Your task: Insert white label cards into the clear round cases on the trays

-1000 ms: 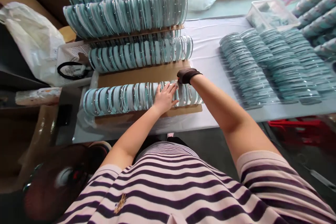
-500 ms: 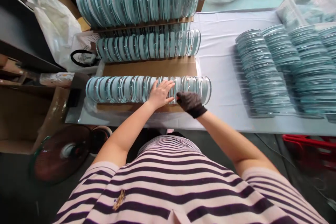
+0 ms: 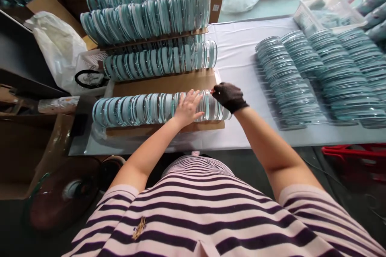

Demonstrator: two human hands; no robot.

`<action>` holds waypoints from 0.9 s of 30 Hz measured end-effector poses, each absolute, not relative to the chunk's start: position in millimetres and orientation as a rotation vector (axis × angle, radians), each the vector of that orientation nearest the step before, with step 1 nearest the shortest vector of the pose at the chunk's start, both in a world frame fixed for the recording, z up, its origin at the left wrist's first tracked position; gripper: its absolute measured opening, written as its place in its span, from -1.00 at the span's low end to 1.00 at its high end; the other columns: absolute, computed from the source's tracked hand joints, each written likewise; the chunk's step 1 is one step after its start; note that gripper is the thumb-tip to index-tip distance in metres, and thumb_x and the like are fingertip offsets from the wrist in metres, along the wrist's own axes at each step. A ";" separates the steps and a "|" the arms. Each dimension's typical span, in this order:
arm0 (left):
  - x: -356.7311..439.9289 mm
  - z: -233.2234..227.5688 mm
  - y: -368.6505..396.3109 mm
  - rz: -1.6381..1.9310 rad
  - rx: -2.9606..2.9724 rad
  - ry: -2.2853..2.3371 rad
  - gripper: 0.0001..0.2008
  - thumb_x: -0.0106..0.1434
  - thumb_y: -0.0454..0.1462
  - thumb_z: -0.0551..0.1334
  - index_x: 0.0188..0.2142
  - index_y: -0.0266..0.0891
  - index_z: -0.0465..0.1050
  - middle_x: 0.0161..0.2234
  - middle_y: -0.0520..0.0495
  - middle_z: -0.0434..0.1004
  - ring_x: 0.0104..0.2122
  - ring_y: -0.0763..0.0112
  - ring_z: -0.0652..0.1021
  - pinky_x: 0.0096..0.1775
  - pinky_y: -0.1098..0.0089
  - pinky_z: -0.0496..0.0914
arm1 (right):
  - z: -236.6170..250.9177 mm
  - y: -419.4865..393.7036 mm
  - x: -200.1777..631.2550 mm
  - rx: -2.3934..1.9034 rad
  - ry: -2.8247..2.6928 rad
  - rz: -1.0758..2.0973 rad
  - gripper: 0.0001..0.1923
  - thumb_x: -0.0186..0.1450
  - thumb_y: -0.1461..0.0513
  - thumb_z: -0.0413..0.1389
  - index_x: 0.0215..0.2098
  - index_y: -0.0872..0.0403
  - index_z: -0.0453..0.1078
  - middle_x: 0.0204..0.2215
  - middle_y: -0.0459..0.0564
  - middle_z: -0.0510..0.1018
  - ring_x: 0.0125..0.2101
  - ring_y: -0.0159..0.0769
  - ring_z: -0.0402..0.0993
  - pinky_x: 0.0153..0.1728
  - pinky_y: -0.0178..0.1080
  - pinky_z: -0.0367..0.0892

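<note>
A row of clear round cases with pale blue inserts [image 3: 132, 109] stands on edge on a cardboard sheet [image 3: 163, 83] at the near edge of the table. My bare left hand [image 3: 188, 107] lies flat with spread fingers on top of this row, towards its right end. My right hand [image 3: 229, 96], in a dark mesh glove, rests at the row's right end, its fingertips touching the top of the last cases. Whether it pinches one is hidden.
More rows of the same cases [image 3: 159, 61] sit on stacked cardboard layers behind. Slanted stacks of cases [image 3: 289, 82] cover the white table cloth [image 3: 238, 52] on the right. A clear tub [image 3: 328, 12] stands far right, white bags [image 3: 57, 48] left, a fan [image 3: 63, 196] on the floor.
My gloved right hand has moved from the near side of the row up to its right end. My left hand has stayed flat on the row.
</note>
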State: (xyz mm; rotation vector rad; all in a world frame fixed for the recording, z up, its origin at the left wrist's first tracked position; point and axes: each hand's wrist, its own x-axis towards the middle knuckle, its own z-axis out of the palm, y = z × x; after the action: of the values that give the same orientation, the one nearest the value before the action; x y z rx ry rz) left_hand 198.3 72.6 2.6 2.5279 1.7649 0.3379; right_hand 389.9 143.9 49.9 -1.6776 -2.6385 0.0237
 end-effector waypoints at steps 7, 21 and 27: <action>218.6 -6.8 89.5 0.259 2.529 1.731 -0.29 0.35 0.00 0.13 0.40 -0.18 0.07 0.39 -0.18 0.11 0.38 0.10 0.15 0.36 -0.07 -0.11 | 83.8 224.2 332.2 -1.603 -3.303 0.147 -0.67 0.23 0.20 0.18 -0.08 0.18 0.55 -0.19 0.18 0.62 -0.13 -0.08 0.53 -0.08 -0.12 0.36; 215.3 -2.0 87.2 0.293 2.484 1.735 -0.31 0.31 0.00 0.19 0.37 -0.12 0.13 0.37 -0.13 0.17 0.37 0.11 0.17 0.37 -0.03 -0.13 | -48.8 56.7 413.1 -1.711 -2.619 0.245 -0.59 0.41 0.10 -0.09 -0.09 0.04 0.57 -0.19 0.13 0.65 -0.23 -0.15 0.56 -0.32 -0.27 0.24; 214.0 1.0 84.0 0.246 2.495 1.748 -0.31 0.34 0.00 0.16 0.38 -0.17 0.11 0.39 -0.17 0.12 0.39 0.11 0.11 0.37 -0.06 -0.17 | -69.8 45.0 430.2 -1.699 -2.598 0.317 -0.54 0.46 0.07 -0.13 -0.02 0.04 0.57 -0.13 0.14 0.65 -0.17 -0.15 0.56 -0.22 -0.26 0.30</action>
State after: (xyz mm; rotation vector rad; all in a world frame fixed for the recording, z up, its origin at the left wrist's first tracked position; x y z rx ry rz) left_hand 214.0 84.0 1.0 2.4954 1.7479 0.2464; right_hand 430.2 45.0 -69.8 -1.6994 -2.5984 0.3170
